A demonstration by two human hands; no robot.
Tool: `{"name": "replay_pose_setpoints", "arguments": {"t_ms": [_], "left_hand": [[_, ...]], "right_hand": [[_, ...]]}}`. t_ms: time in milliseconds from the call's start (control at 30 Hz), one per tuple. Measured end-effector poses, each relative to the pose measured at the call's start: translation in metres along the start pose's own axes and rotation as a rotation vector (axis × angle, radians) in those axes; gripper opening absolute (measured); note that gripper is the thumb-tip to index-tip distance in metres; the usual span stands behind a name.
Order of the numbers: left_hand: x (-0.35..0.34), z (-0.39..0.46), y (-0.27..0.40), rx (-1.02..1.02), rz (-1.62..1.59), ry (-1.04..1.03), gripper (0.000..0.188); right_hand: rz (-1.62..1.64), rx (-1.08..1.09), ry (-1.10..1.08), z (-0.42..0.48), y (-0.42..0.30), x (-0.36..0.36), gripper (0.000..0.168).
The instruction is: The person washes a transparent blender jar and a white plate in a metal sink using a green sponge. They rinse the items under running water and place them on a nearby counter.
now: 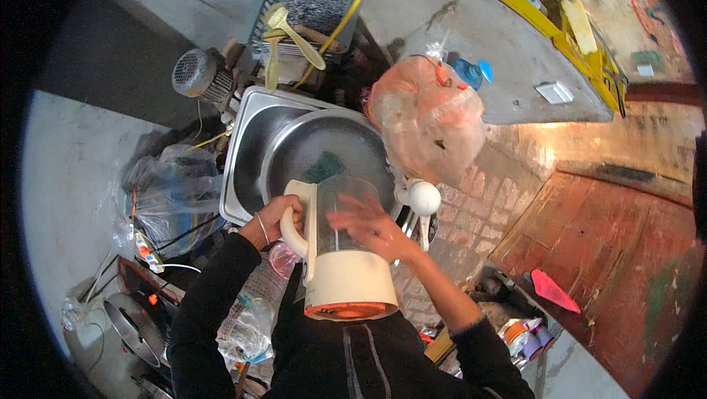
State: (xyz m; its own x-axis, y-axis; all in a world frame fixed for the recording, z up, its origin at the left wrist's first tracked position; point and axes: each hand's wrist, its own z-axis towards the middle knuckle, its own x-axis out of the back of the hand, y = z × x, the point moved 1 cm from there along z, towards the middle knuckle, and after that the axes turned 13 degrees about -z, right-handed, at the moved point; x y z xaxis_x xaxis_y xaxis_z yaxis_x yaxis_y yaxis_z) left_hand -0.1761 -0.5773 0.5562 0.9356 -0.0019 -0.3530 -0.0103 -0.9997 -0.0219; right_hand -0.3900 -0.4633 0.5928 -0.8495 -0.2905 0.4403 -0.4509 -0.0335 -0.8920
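Note:
My left hand (275, 218) grips the handle of a cream blender jug (351, 277) with a clear body. The jug is tilted over, its mouth towards the sink and its orange-toned base towards me. Blurred by motion, my right hand (367, 222) lies over the clear wall with fingers spread; whether it touches the wall I cannot tell. Beyond the jug a round metal basin (353, 134) sits in a stainless steel sink (243, 178). A dark green scouring pad (326, 167) lies in the basin.
Behind the sink stand a grey-green basket (262, 17) with pale brushes (298, 40) and an electric motor (201, 75). A full plastic bag (428, 117) bulges at the right, above a white rounded fixture (424, 198). Plastic-wrapped goods (177, 194) sit left; a reddish wooden door (602, 266) is right.

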Motion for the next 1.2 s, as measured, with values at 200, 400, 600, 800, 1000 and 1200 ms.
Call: {"name": "replay_pose_setpoints", "arguments": {"t_ms": [200, 400, 600, 800, 1000, 1200], "left_hand": [[0.009, 0.01, -0.008, 0.05, -0.112, -0.18, 0.014], [0.028, 0.012, -0.013, 0.055, -0.18, -0.362, 0.011], [0.074, 0.028, -0.042, 0.125, -0.418, -0.263, 0.017], [0.057, 0.029, -0.072, 0.132, -0.362, -0.155, 0.012], [0.051, 0.04, -0.081, 0.129, -0.402, -0.193, 0.012], [0.033, 0.053, -0.085, 0.154, -0.428, -0.249, 0.012]], "right_hand": [[0.666, -0.462, 0.514, 0.0, 0.109, -0.021, 0.041], [1.787, -0.339, 0.813, 0.021, 0.102, -0.008, 0.036], [0.272, -0.088, 0.243, 0.02, 0.004, -0.012, 0.019], [0.173, -0.341, 0.501, -0.005, 0.051, -0.024, 0.028], [0.613, -0.517, 0.732, 0.002, 0.071, -0.055, 0.035], [0.481, -0.632, 0.886, 0.024, 0.096, -0.069, 0.022]]}}
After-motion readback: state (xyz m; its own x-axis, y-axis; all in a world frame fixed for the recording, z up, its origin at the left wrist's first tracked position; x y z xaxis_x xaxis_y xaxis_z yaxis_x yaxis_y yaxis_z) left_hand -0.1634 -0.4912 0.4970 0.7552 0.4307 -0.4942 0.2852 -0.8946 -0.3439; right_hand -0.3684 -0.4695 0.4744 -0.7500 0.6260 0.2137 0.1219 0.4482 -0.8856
